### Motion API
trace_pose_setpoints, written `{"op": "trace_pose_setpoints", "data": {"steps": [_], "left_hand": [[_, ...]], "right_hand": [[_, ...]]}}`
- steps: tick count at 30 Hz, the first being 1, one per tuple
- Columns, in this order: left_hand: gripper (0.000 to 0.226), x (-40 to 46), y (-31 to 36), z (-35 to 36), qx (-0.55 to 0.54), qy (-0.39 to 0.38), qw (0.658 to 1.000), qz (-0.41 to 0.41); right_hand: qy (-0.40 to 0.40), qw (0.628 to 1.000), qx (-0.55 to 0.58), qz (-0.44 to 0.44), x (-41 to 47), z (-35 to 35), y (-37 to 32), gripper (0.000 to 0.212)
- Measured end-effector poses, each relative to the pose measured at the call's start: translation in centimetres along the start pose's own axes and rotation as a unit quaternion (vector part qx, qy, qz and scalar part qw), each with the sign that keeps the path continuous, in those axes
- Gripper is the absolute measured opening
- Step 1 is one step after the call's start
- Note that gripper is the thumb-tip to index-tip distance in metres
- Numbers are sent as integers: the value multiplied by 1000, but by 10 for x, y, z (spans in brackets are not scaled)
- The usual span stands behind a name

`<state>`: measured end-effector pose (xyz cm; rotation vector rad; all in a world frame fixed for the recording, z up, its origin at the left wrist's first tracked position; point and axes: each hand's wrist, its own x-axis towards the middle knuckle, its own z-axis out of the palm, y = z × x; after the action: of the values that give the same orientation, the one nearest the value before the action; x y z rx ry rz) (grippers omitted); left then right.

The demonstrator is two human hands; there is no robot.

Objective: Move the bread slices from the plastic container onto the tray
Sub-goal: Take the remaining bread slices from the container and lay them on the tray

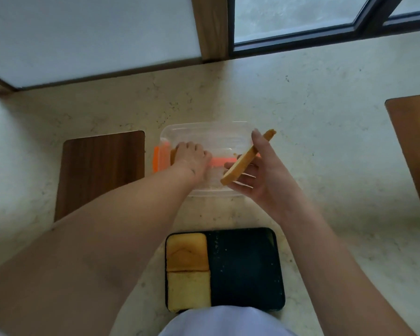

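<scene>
A person's right hand (257, 170) holds one bread slice (246, 158) edge-up above the clear plastic container (204, 132), thumb on its far face and fingers spread under its near face, while the left hand (192, 157) reaches down inside the container's left end, curled at what looks like another slice, though whether it grips one cannot be told. Two slices (188, 270) already lie flat, touching, along the left side of the dark tray (247, 270) nearest the person, its right half free. The bread looks light, soft and crumbly, so it is probably best held gently across its broad faces or by the firmer crust, not pinched at a corner.
</scene>
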<state>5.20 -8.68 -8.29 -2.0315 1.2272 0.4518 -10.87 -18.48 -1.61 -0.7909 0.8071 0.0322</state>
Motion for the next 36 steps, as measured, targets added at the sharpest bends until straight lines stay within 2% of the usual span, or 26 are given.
{"op": "trace_pose_setpoints", "data": {"steps": [3, 6, 8, 11, 13, 15, 17, 18, 22, 23, 26, 28, 30, 32, 36], "left_hand": [[61, -4, -2, 1, -50, 11, 999, -2], [79, -17, -5, -8, -217, 13, 976, -20], [88, -38, -13, -11, -361, 77, 929, -30], [89, -93, -26, -3, -541, 198, 817, -25], [86, -132, -25, 7, -607, 256, 751, -48], [86, -163, -12, 20, -622, 287, 725, -76], [88, -185, 10, 36, -622, 292, 721, -92], [88, -193, 24, 46, -612, 291, 729, -96], [86, -209, 82, 84, -461, 261, 843, -96], [88, -211, 93, 92, -455, 242, 851, -97], [88, -212, 113, 109, -474, 208, 849, -104], [87, -214, 120, 115, -482, 199, 847, -102], [86, -217, 126, 117, -486, 198, 846, -96], [86, -220, 131, 117, -482, 202, 848, -86], [88, -224, 137, 115, -474, 199, 855, -75]], "right_hand": [[6, 1000, -14, -12, -11, -1, 2, 79], [-9, 1000, -10, -16, -27, -8, 6, 74], [-24, 1000, 4, -12, -41, -19, 12, 72], [-63, 998, 23, -11, -61, -40, 30, 81], [-73, 997, -28, -4, -72, -49, 47, 81], [-43, 993, -110, 2, -78, -55, 67, 80], [-2, 968, -250, -9, -80, -57, 88, 80], [13, 942, -334, -21, -80, -59, 100, 81], [25, 828, -557, -48, -74, -67, 144, 92], [29, 784, -616, -64, -71, -70, 152, 97], [22, 606, -786, -121, -61, -79, 168, 102], [1, 534, -835, -131, -54, -82, 172, 101], [-18, 495, -858, -139, -46, -83, 172, 103], [-30, 471, -868, -152, -40, -83, 171, 105], [-21, 479, -862, -161, -33, -85, 171, 106]]}}
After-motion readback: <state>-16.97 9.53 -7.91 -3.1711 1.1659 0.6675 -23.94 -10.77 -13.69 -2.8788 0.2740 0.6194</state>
